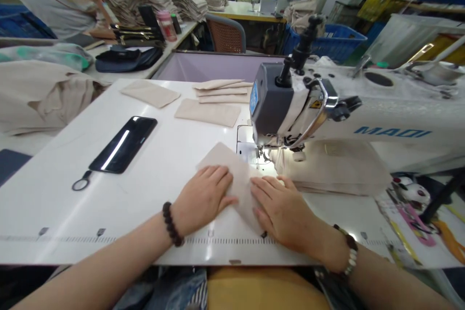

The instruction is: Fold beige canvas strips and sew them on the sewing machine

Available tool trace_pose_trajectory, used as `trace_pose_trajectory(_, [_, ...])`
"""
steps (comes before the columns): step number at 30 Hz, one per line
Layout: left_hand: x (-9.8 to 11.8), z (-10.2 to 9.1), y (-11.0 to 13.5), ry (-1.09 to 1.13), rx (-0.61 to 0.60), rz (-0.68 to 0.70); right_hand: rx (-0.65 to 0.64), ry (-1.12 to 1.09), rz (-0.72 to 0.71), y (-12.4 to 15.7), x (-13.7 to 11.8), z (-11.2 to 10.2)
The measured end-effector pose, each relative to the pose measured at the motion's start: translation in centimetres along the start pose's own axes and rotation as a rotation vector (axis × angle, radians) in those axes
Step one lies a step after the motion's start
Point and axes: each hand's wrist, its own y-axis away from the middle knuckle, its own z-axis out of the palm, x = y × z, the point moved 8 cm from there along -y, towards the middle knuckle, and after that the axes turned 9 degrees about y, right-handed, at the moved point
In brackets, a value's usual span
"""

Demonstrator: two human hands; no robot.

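A small beige fabric piece lies on the white table, angled toward the needle of the white sewing machine. My left hand lies flat on its left part, fingers stretched out. My right hand presses flat on its right part, fingertips near the presser foot. Both hands hold the piece down and grip nothing. A stack of beige fabric rests under the machine arm, just right of the needle.
More beige pieces lie at the table's far side. A black phone with a ring strap sits at left. Folded beige cloth is piled far left. A person stands at the back left by fabric stacks.
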Motion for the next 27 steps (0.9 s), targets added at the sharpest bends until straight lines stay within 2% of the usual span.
trace_pose_trajectory(4, [-1.0,-0.6,-5.0,-0.109,0.023,0.035,-0.010,0.099,-0.186,0.0,1.2,0.3])
trace_pose_trajectory(7, [-0.1,-0.3,-6.9,-0.086,-0.021,0.114,0.045,0.126,-0.224,-0.2,2.5,0.9])
trace_pose_trajectory(10, [1.5,0.5,-7.1,0.004,-0.059,0.203,0.149,0.092,-0.197,-0.1,3.3,0.9])
trace_pose_trajectory(14, [1.3,0.6,-7.2,0.037,0.008,0.180,0.219,0.041,-0.145,0.3,3.9,0.6])
trace_pose_trajectory(24, [-0.3,0.5,-8.4,0.072,0.032,0.187,0.197,0.139,-0.035,0.1,4.5,1.3])
trace_pose_trajectory(27, [-0.5,0.5,-8.4,0.066,0.034,0.186,0.154,0.124,-0.002,-0.1,4.7,1.5])
